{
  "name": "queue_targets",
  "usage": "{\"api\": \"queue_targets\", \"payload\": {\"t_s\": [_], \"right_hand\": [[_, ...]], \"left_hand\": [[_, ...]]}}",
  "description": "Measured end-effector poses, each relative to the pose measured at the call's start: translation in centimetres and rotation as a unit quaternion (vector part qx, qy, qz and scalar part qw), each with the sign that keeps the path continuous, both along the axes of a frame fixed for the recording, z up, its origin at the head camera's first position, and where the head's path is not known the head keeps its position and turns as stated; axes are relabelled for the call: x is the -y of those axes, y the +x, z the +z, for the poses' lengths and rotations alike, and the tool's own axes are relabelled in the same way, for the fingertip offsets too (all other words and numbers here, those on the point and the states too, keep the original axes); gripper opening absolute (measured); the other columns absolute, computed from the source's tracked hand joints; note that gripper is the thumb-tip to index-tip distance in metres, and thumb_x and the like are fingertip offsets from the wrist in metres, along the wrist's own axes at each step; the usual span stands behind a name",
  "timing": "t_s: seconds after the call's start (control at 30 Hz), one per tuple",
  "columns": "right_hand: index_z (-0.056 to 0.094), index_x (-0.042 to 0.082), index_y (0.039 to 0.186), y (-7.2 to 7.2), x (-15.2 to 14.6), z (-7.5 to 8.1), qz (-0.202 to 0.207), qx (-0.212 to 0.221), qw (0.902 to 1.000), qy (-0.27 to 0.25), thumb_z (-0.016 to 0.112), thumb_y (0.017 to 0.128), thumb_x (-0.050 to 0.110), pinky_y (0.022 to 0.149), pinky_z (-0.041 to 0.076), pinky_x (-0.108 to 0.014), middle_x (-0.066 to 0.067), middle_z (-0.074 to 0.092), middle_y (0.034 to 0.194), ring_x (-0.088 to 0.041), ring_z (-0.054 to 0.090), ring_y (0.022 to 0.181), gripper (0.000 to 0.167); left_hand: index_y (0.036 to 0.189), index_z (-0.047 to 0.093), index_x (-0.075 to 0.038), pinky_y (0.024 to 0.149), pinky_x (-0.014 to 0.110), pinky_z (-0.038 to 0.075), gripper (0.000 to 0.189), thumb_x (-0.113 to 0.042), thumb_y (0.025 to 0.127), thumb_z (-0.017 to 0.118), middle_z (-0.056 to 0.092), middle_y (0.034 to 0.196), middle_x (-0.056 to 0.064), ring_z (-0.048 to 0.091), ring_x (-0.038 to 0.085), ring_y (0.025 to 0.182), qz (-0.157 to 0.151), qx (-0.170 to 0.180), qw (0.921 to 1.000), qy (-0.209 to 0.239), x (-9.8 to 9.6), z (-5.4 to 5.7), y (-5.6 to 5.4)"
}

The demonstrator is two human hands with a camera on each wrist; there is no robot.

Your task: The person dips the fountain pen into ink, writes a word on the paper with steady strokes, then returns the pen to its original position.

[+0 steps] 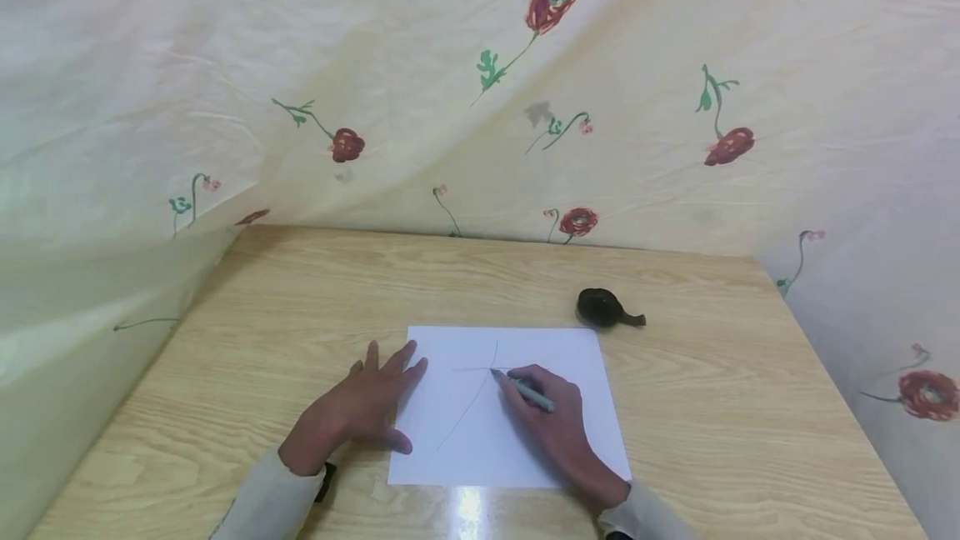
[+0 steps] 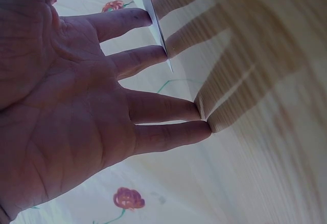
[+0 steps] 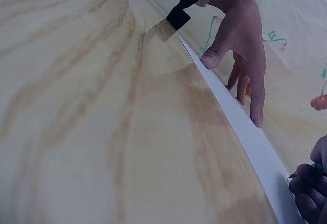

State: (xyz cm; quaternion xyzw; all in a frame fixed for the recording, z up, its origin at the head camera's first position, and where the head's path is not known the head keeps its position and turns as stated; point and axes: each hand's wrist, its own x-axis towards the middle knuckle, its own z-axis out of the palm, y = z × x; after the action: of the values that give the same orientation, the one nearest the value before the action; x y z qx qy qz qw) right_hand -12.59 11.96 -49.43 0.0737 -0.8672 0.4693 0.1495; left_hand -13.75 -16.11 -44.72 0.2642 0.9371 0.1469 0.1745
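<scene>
A white sheet of paper [image 1: 427, 469] lies on the wooden table, carrying a thin long slanted line crossed by a short horizontal one near its top. My right hand [image 1: 551, 419] pinches a grey-green pen [image 1: 534, 396], its tip on the paper where the two lines cross. Fingers spread, my left hand [image 1: 367, 402] rests at the sheet's left edge. In the left wrist view the left hand [image 2: 87, 96] touches the paper's edge with two fingertips and the tabletop with two others. The right wrist view catches the pen [image 3: 317, 168] at its border, among the right fingers.
Behind the paper's top right corner sits a small black pan-shaped object [image 1: 600, 307] with a short handle. The wooden tabletop [image 1: 720, 373] stretches around the sheet. A pale cloth [image 1: 420, 48] printed with red flowers hangs at the back and both sides.
</scene>
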Motion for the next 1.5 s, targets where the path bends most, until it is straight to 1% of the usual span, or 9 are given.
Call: {"api": "queue_targets", "payload": {"t_s": [0.13, 0.37, 0.5, 0.63, 0.9, 1.23, 1.5], "right_hand": [[0.077, 0.019, 0.087, -0.12, -0.01, -0.04, 0.001, -0.005, 1.0000, -0.001, 0.081, 0.083, 0.018, 0.051, 0.041, -0.023, 0.020, 0.054, 0.058, -0.003, 0.047, 0.050, 0.006], [0.077, 0.020, 0.087, -0.27, -0.11, -0.01, 0.005, 0.005, 1.0000, -0.006, 0.081, 0.083, 0.019, 0.052, 0.042, -0.023, 0.020, 0.058, 0.061, -0.004, 0.049, 0.051, 0.006], [0.077, 0.020, 0.087, -0.35, -0.13, 0.15, 0.012, 0.001, 0.9999, -0.009, 0.081, 0.083, 0.017, 0.052, 0.043, -0.024, 0.020, 0.059, 0.062, -0.004, 0.050, 0.051, 0.006], [0.077, 0.018, 0.087, -0.34, -0.15, 0.32, 0.018, -0.003, 0.9997, -0.016, 0.081, 0.083, 0.016, 0.051, 0.042, -0.024, 0.019, 0.057, 0.059, -0.005, 0.048, 0.050, 0.006], [0.076, 0.019, 0.086, -0.28, -0.25, 0.25, 0.020, 0.004, 0.9996, -0.020, 0.081, 0.083, 0.015, 0.049, 0.040, -0.024, 0.018, 0.054, 0.056, -0.005, 0.046, 0.048, 0.007], [0.076, 0.020, 0.085, -0.11, -0.36, 0.26, 0.019, 0.004, 0.9996, -0.018, 0.082, 0.082, 0.016, 0.050, 0.040, -0.023, 0.017, 0.047, 0.053, -0.003, 0.041, 0.048, 0.008], [0.075, 0.021, 0.084, 0.18, -0.46, 0.49, 0.019, 0.010, 0.9996, -0.015, 0.082, 0.082, 0.016, 0.050, 0.040, -0.023, 0.017, 0.047, 0.052, -0.003, 0.039, 0.046, 0.008]], "left_hand": [[0.154, 0.034, -0.003, 0.105, 0.075, 0.024, 0.109, -0.043, 0.068, 0.090, 0.018, 0.162, 0.024, 0.009, 0.071, 0.134, 0.001, 0.005, 1.0000, 0.000, -0.01, 0.13, -0.08], [0.155, 0.033, -0.004, 0.105, 0.074, 0.022, 0.108, -0.042, 0.070, 0.089, 0.017, 0.163, 0.022, 0.007, 0.070, 0.135, 0.004, 0.012, 0.9999, -0.003, -0.03, 0.34, -0.19], [0.155, 0.032, -0.004, 0.106, 0.074, 0.022, 0.108, -0.041, 0.071, 0.089, 0.016, 0.163, 0.022, 0.007, 0.070, 0.135, 0.004, 0.012, 0.9999, -0.003, -0.06, 0.47, -0.23], [0.155, 0.032, -0.005, 0.106, 0.074, 0.023, 0.108, -0.041, 0.071, 0.089, 0.016, 0.163, 0.021, 0.007, 0.069, 0.135, 0.004, 0.011, 0.9999, -0.004, -0.09, 0.48, -0.30], [0.155, 0.033, -0.004, 0.105, 0.074, 0.023, 0.108, -0.042, 0.070, 0.089, 0.017, 0.163, 0.022, 0.008, 0.070, 0.135, 0.004, 0.011, 0.9999, -0.002, 0.03, 0.51, -0.33], [0.155, 0.032, -0.004, 0.106, 0.075, 0.022, 0.108, -0.041, 0.070, 0.089, 0.016, 0.163, 0.022, 0.007, 0.070, 0.135, 0.005, 0.016, 0.9999, 0.002, -0.01, 0.77, -0.40], [0.155, 0.032, -0.005, 0.106, 0.074, 0.021, 0.109, -0.042, 0.070, 0.089, 0.015, 0.163, 0.022, 0.006, 0.069, 0.136, 0.007, 0.019, 0.9998, -0.001, -0.02, 0.66, -0.56]]}}
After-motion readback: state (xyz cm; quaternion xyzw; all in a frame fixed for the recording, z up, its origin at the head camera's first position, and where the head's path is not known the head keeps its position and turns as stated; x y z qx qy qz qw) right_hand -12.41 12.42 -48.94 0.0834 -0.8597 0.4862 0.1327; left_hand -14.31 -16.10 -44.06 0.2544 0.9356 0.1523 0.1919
